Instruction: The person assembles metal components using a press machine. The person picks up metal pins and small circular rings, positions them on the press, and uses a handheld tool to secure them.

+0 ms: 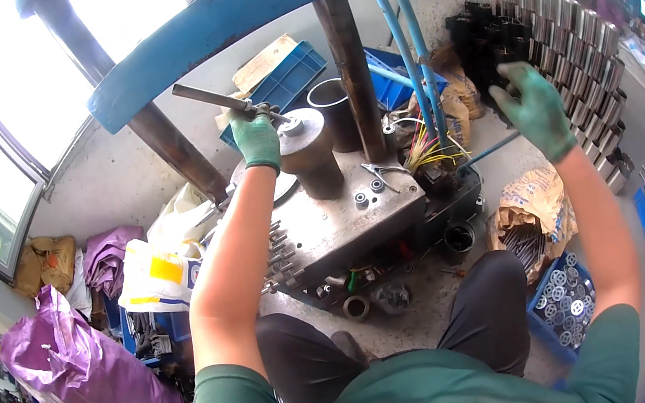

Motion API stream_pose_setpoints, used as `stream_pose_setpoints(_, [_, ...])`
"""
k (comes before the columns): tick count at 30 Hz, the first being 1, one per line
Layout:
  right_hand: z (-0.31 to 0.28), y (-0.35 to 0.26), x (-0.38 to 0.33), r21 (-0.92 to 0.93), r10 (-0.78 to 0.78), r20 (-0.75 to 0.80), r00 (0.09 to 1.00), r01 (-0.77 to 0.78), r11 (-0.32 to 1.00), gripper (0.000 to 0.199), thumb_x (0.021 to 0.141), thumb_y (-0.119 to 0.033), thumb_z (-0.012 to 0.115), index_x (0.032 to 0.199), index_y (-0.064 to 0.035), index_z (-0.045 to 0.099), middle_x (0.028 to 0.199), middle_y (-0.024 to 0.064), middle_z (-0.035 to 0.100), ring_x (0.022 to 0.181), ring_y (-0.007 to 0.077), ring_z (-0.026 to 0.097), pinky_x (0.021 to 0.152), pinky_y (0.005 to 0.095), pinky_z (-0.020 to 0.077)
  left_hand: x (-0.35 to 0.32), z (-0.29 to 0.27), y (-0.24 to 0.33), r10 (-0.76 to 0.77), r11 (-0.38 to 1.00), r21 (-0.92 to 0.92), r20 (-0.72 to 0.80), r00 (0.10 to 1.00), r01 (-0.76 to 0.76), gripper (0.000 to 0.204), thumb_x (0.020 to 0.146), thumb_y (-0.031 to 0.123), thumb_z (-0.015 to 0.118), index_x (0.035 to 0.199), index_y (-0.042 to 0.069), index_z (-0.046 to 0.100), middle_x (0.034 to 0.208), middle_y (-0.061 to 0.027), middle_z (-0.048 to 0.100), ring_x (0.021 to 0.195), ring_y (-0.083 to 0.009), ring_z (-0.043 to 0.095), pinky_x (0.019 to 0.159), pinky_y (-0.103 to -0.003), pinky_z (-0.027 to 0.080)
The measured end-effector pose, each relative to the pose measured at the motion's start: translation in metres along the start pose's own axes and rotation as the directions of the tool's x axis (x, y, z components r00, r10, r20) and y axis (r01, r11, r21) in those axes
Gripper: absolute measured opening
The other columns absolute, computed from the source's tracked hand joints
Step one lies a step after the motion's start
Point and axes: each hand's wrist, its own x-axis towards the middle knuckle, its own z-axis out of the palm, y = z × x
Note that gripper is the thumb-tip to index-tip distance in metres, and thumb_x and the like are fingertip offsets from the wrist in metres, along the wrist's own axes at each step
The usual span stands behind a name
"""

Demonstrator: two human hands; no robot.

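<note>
My left hand [256, 140], in a green glove, is closed around a steel shaft [209, 96] that slants up to the left. It is beside the round top of a steel post [304, 131] on a metal machine bed [359, 225]. My right hand [534, 112], gloved too, is raised at the right with its fingers apart and nothing in it. Behind that hand stand rows of shiny metal cylinders [576, 42]. On the bed lie circlip-style pliers [381, 173] and two small rings [362, 199]. Several short pins [281, 257] line its left edge.
A blue press frame [225, 34] on dark columns arches over the bed. Colored wires and blue hoses [407, 41] run behind it. At the right are a torn paper sack of rods [534, 209] and a blue crate of round parts [564, 304]. A purple sack [91, 374] leans at the left.
</note>
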Motion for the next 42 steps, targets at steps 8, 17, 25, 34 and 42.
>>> stream_pose_setpoints(8, [0.019, 0.003, 0.050, -0.109, 0.135, 0.076, 0.988, -0.126, 0.986, 0.076, 0.094, -0.060, 0.068, 0.140, -0.0012, 0.061, 0.135, 0.0229, 0.066, 0.125, 0.0374, 0.064, 0.106, 0.0421, 0.0520, 0.014, 0.016, -0.006, 0.023, 0.980, 0.197, 0.058, 0.998, -0.034, 0.029, 0.096, -0.007, 0.061, 0.120, 0.004, 0.050, 0.092, -0.0089, 0.063, 0.076, -0.0197, 0.070, 0.063, -0.031, 0.058])
stream_pose_setpoints(17, [0.006, -0.004, 0.020, -0.201, 0.123, 0.181, 0.976, -0.086, 0.976, 0.035, 0.095, -0.031, 0.066, 0.114, -0.0020, 0.073, 0.113, 0.0198, 0.073, 0.104, 0.0387, 0.070, 0.092, 0.0454, 0.0562, 0.035, 0.006, -0.014, 0.094, 0.834, 0.501, 0.286, 0.954, -0.233, 0.032, 0.094, 0.001, 0.069, 0.123, 0.008, 0.057, 0.092, -0.0086, 0.069, 0.076, -0.0160, 0.066, 0.066, -0.031, 0.054])
stream_pose_setpoints(25, [-0.052, -0.008, -0.083, -0.079, 0.037, 0.753, 0.656, 0.035, 0.996, 0.045, 0.085, -0.021, 0.061, 0.124, -0.0006, 0.070, 0.118, 0.0243, 0.071, 0.107, 0.0368, 0.072, 0.097, 0.0422, 0.0571, 0.006, 0.012, -0.023, 0.138, 0.831, 0.510, 0.195, 0.971, -0.221, 0.037, 0.096, 0.008, 0.071, 0.130, 0.010, 0.058, 0.082, -0.0089, 0.068, 0.068, -0.0198, 0.066, 0.065, -0.036, 0.055])
stream_pose_setpoints(34, [-0.068, -0.034, -0.171, -0.168, 0.214, 0.779, 0.589, -0.133, 0.977, 0.026, 0.082, -0.024, 0.063, 0.091, -0.0050, 0.078, 0.091, 0.0171, 0.075, 0.084, 0.0375, 0.072, 0.080, 0.0471, 0.0578, 0.006, 0.011, -0.032, 0.040, 0.905, 0.408, 0.196, 0.980, -0.119, 0.024, 0.108, 0.024, 0.059, 0.115, 0.003, 0.068, 0.078, -0.0065, 0.067, 0.067, -0.0136, 0.060, 0.064, -0.032, 0.051])
stream_pose_setpoints(42, [-0.060, -0.052, -0.177, -0.206, 0.263, 0.658, 0.705, -0.166, 0.964, 0.022, 0.084, -0.026, 0.066, 0.079, -0.0067, 0.074, 0.083, 0.0170, 0.072, 0.079, 0.0365, 0.072, 0.073, 0.0478, 0.0561, 0.009, 0.007, -0.035, 0.047, 0.911, 0.394, 0.193, 0.980, -0.122, 0.024, 0.108, 0.025, 0.059, 0.113, 0.003, 0.069, 0.079, -0.0080, 0.069, 0.069, -0.0154, 0.062, 0.066, -0.033, 0.051])
